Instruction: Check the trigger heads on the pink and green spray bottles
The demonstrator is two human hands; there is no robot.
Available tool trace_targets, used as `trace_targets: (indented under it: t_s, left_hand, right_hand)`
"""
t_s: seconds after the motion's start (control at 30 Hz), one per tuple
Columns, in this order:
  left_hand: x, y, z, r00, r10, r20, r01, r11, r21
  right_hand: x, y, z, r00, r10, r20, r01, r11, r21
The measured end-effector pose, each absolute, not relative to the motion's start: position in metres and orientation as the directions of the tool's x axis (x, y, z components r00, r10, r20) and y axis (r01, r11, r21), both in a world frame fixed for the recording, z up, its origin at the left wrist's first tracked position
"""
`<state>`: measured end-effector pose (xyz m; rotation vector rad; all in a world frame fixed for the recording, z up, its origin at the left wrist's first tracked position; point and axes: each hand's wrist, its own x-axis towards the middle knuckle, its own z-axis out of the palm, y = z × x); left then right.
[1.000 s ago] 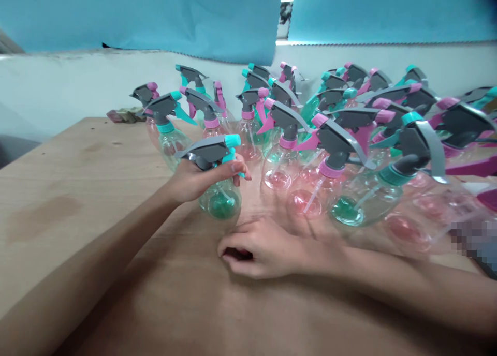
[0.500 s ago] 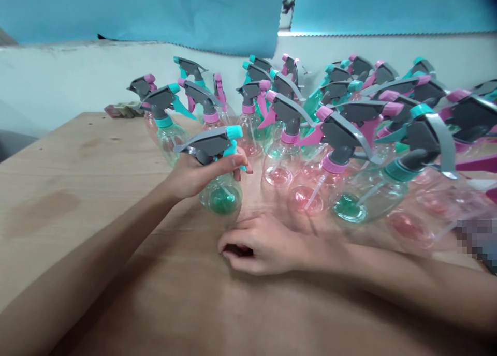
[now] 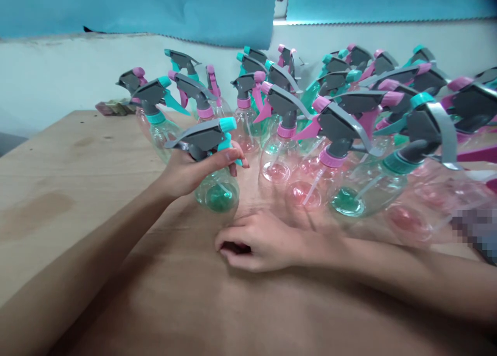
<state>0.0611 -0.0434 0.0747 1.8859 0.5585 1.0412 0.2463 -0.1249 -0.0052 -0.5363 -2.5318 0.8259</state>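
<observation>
- The left hand has its grip closed around the upper part of 1 green-tinted spray bottle, under the grey trigger head; the thumb lies by the teal lever.
- That bottle is near the middle of the worktop, in front of the other spray bottles; whether its base touches the wood, I cannot tell.
- The right hand lies loosely curled on the worktop, nearer the wearer; its hollow is dark, so I cannot tell whether its grip is empty.
- The step in hand looks like 1-handed holding of the bottle by its neck; moving it would call for a firm grip and care around the neighbours.
- The fingers behind the neck are mostly hidden; clear walls overlap, making the rear bottles hard to count; some are cut off at the right edge, above a pixelated patch.
</observation>
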Motion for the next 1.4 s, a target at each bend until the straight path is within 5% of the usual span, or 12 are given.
trace_targets:
  t_s: [1.4]
  left_hand:
    - [0.0643, -0.0421, 0.0736, 0.514, 0.723, 0.461, -0.031, -0.522, 0.853]
  right_hand:
    - [0.2466, -0.1248, -0.0075, -0.826, 0.48, 0.295, 0.224, 0.761, -0.61]
